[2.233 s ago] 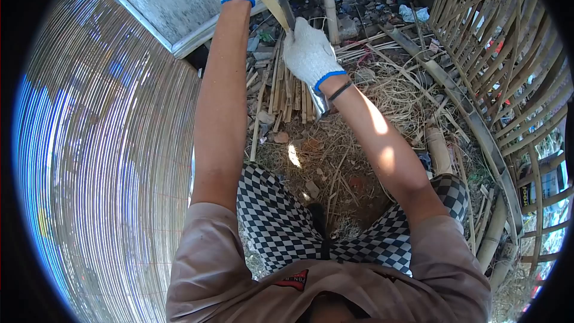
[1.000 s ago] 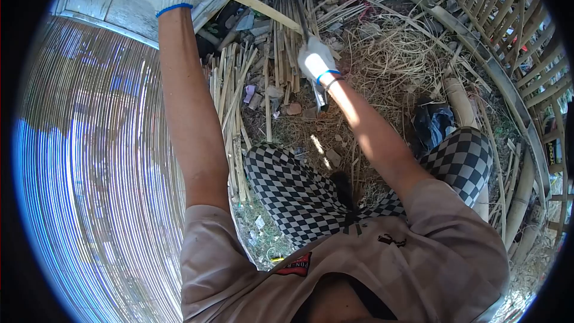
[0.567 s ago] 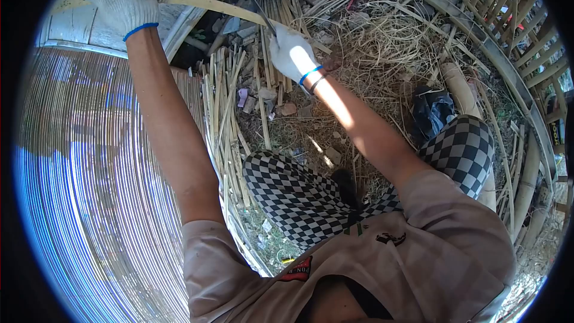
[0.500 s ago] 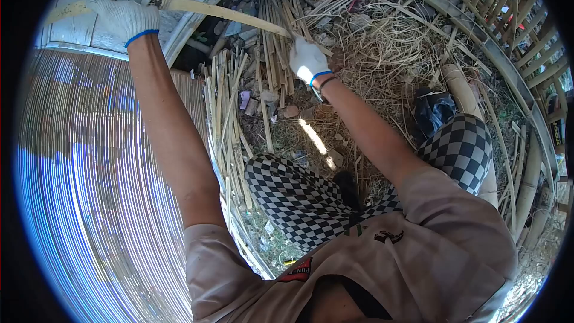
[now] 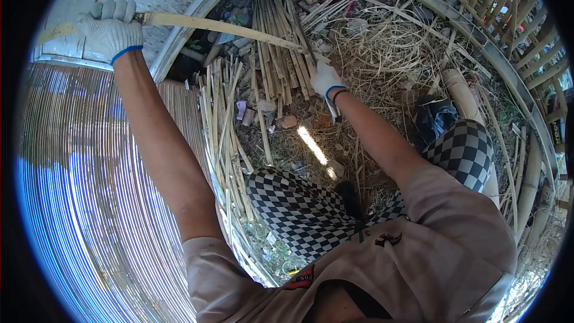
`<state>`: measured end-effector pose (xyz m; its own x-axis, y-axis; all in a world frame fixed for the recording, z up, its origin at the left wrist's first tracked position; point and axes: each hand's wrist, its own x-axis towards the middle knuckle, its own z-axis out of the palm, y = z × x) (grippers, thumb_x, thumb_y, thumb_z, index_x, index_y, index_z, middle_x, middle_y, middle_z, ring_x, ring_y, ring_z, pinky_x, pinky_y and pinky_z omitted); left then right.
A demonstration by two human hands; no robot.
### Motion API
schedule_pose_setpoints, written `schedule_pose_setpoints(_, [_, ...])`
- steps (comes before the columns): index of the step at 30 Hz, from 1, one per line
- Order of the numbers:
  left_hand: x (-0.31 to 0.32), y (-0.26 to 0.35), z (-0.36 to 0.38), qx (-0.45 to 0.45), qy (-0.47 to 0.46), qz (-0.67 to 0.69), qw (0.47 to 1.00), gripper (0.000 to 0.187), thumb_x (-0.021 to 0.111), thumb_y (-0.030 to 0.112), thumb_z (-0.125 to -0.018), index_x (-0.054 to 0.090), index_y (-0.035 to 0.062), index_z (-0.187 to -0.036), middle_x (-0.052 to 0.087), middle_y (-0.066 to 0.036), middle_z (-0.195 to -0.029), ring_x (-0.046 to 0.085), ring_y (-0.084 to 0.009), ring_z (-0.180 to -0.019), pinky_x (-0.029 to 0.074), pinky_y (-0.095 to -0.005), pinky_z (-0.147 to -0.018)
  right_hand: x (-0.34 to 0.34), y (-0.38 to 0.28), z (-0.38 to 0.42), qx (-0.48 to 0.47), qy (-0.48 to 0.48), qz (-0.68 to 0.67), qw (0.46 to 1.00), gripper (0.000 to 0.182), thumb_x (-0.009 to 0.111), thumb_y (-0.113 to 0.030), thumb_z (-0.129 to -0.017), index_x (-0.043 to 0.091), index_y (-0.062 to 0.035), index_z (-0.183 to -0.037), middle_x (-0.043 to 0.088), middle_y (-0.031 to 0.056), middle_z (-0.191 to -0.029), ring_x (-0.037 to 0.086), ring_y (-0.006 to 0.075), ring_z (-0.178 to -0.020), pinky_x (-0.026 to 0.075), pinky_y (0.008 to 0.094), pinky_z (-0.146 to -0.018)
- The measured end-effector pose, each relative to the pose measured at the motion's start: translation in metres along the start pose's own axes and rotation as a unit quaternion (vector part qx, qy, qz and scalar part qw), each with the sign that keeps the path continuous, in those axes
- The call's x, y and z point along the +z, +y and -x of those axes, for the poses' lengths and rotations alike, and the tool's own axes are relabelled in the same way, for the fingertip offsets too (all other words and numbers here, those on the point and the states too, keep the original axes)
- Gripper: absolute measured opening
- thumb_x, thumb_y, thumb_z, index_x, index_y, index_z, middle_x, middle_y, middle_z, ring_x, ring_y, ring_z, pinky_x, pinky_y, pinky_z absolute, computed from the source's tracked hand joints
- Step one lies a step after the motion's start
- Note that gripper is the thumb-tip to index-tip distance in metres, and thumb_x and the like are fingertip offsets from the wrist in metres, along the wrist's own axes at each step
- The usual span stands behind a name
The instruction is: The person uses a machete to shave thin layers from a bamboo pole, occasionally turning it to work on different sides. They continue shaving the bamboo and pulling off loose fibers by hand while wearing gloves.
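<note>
My left hand (image 5: 112, 29), in a white glove with a blue cuff, is closed round a long pale bamboo strip (image 5: 221, 26) at the upper left. The strip runs right, slightly bowed, to just above my right hand (image 5: 326, 79). That gloved hand is closed on a knife, whose dark narrow blade (image 5: 310, 48) points up and crosses the strip near its right end. Part of the handle shows below the glove, by the wrist.
Split bamboo sticks (image 5: 278, 54) lie in a pile ahead, with more (image 5: 222, 125) beside the slatted surface (image 5: 89, 179) at left. Thin shavings (image 5: 388, 45) cover the ground ahead right. A black plastic bag (image 5: 434, 113) lies near my checkered knee. A bamboo lattice (image 5: 526, 30) stands at the right.
My left hand has moved a little left with the strip. My right hand has moved right and slightly down, and more of the knife blade shows.
</note>
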<state>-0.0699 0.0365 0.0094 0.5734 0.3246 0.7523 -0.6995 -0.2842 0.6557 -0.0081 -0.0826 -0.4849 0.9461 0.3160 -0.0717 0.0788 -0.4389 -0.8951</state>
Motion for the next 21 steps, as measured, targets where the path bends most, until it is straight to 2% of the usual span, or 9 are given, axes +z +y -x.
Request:
schedule_pose_setpoints(2, [-0.012, 0.000, -0.005, 0.000, -0.012, 0.013, 1.000, 0.055, 0.030, 0.056, -0.108, 0.030, 0.0183, -0.068, 0.022, 0.002, -0.057, 0.017, -0.0129, -0.048, 0.019, -0.0279, -0.043, 0.058, 0.102, -0.048, -0.132, -0.065, 0.286, 0.947, 0.023, 0.050, -0.020, -0.103, 0.062, -0.0002, -0.104, 0.070, 0.0240, -0.098, 0.071, 0.0378, -0.089, 0.056, 0.0494, -0.074])
schedule_pose_setpoints(4, [-0.020, -0.003, -0.007, -0.008, -0.032, 0.044, 0.998, 0.058, 0.032, 0.061, -0.107, 0.029, 0.0190, -0.068, 0.020, 0.002, -0.056, 0.013, -0.0118, -0.046, 0.015, -0.0276, -0.041, 0.020, 0.059, -0.030, -0.178, -0.147, 0.420, 0.878, 0.024, 0.053, -0.020, -0.099, 0.063, -0.0022, -0.113, 0.070, 0.0257, -0.097, 0.071, 0.0399, -0.091, 0.056, 0.0489, -0.079])
schedule_pose_setpoints(6, [-0.010, -0.004, 0.000, 0.005, 0.023, 0.010, 1.000, 0.058, 0.033, 0.060, -0.107, 0.029, 0.0182, -0.067, 0.021, 0.002, -0.056, 0.014, -0.0119, -0.047, 0.016, -0.0281, -0.041, -0.010, 0.020, -0.008, -0.159, -0.141, 0.354, 0.911, 0.026, 0.055, -0.021, -0.098, 0.063, -0.0031, -0.115, 0.071, 0.0264, -0.097, 0.071, 0.0412, -0.092, 0.056, 0.0491, -0.081])
schedule_pose_setpoints(8, [-0.013, -0.010, 0.000, -0.009, 0.031, 0.011, 0.999, 0.057, 0.033, 0.059, -0.107, 0.029, 0.0178, -0.067, 0.021, 0.002, -0.056, 0.014, -0.0119, -0.047, 0.017, -0.0285, -0.041, -0.024, 0.002, 0.009, -0.060, -0.025, 0.068, 0.996, 0.024, 0.055, -0.021, -0.098, 0.062, -0.0028, -0.112, 0.071, 0.0261, -0.097, 0.071, 0.0419, -0.092, 0.056, 0.0499, -0.081])
schedule_pose_setpoints(11, [-0.009, -0.006, -0.003, -0.022, 0.027, -0.010, 0.999, 0.057, 0.029, 0.057, -0.107, 0.026, 0.0191, -0.065, 0.020, 0.002, -0.055, 0.017, -0.0127, -0.049, 0.017, -0.0288, -0.044, -0.029, -0.029, 0.019, -0.090, 0.028, 0.052, 0.994, 0.023, 0.054, -0.022, -0.099, 0.060, -0.0024, -0.109, 0.071, 0.0264, -0.097, 0.071, 0.0425, -0.093, 0.056, 0.0505, -0.081])
schedule_pose_setpoints(14, [-0.016, -0.005, -0.007, -0.011, 0.029, -0.009, 0.999, 0.057, 0.028, 0.057, -0.108, 0.027, 0.0191, -0.065, 0.019, 0.002, -0.055, 0.015, -0.0126, -0.048, 0.015, -0.0291, -0.044, -0.006, 0.005, 0.016, -0.029, 0.030, 0.045, 0.998, 0.026, 0.052, -0.024, -0.100, 0.059, -0.0013, -0.109, 0.072, 0.0264, -0.095, 0.071, 0.0445, -0.094, 0.056, 0.0510, -0.082])
schedule_pose_setpoints(16, [-0.020, -0.002, -0.004, -0.002, 0.036, -0.015, 0.999, 0.057, 0.028, 0.056, -0.108, 0.027, 0.0191, -0.065, 0.018, 0.003, -0.054, 0.014, -0.0123, -0.048, 0.014, -0.0292, -0.044, 0.002, 0.053, 0.004, 0.095, -0.080, 0.068, 0.990, 0.037, 0.053, -0.025, -0.100, 0.061, -0.0024, -0.128, 0.072, 0.0250, -0.111, 0.070, 0.0404, -0.103, 0.057, 0.0489, -0.086])
schedule_pose_setpoints(19, [-0.030, -0.009, -0.009, -0.003, 0.030, 0.024, 0.999, 0.055, 0.030, 0.054, -0.108, 0.029, 0.0191, -0.066, 0.019, 0.003, -0.055, 0.013, -0.0120, -0.046, 0.015, -0.0291, -0.042, 0.089, 0.174, -0.053, -0.013, -0.178, 0.347, 0.921, 0.039, 0.056, -0.024, -0.100, 0.065, -0.0080, -0.134, 0.072, 0.0187, -0.119, 0.069, 0.0367, -0.108, 0.057, 0.0474, -0.088])
schedule_pose_setpoints(21, [-0.029, -0.009, -0.008, -0.009, 0.023, 0.002, 1.000, 0.052, 0.032, 0.051, -0.107, 0.029, 0.0185, -0.067, 0.021, 0.003, -0.056, 0.016, -0.0125, -0.046, 0.017, -0.0292, -0.043, 0.034, 0.110, -0.018, -0.025, -0.228, 0.353, 0.907, 0.043, 0.054, -0.026, -0.099, 0.060, -0.0097, -0.139, 0.067, 0.0237, -0.128, 0.066, 0.0373, -0.116, 0.054, 0.0473, -0.096])
